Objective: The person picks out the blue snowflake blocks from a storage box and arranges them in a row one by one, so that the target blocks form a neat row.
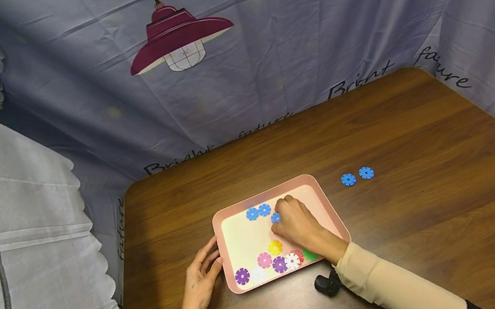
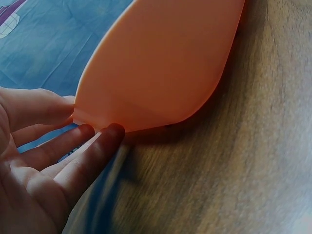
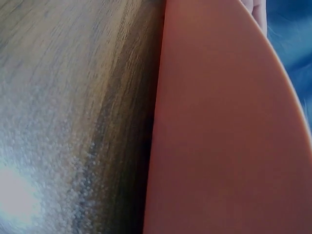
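A pink tray with a pale floor lies on the wooden table. Inside it, my right hand pinches a blue notched building disc between thumb and fingers; the hand hides part of the disc. Two more blue discs lie just left of it, side by side. Along the tray's near side are purple discs, a pink disc, a yellow disc, a white disc, and red and green ones partly covered. My left hand touches the tray's left wall with extended fingertips.
Two blue discs lie on the table right of the tray. Black wrist devices sit at both wrists. A printed curtain hangs behind the table, and a white curtain hangs at the left.
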The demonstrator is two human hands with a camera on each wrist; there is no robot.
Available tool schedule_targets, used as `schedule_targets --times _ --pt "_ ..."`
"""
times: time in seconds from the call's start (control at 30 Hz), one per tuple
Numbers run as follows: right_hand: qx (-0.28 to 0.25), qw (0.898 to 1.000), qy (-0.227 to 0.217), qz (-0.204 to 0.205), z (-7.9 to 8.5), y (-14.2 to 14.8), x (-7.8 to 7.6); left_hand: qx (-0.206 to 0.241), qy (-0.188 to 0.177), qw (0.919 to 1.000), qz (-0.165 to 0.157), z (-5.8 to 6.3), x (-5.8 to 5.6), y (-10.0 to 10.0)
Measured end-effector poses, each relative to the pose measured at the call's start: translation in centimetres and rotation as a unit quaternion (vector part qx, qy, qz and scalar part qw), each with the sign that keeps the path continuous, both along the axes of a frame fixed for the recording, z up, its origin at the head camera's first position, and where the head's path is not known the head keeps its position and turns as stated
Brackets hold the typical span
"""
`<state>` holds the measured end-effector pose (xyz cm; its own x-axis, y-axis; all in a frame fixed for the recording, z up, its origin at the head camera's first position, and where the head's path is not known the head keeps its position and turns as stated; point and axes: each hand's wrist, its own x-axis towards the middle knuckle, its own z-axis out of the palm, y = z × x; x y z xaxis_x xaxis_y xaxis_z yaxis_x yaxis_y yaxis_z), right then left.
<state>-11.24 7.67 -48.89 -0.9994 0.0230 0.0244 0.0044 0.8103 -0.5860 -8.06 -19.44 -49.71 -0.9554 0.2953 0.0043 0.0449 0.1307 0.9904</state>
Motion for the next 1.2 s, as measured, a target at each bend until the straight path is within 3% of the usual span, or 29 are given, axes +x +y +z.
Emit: schedule_targets --times 0.27,1.2 --pt "0.008 1.0 0.016 0.003 -0.15 -0.08 -0.13 0.003 -0.017 0.9998 0.006 0.06 -0.05 -0.06" --pt "0.002 1.0 0.011 -0.003 -0.21 -0.18 -0.22 -0.003 -0.005 1.0 -0.001 0.17 -0.07 -0.1"
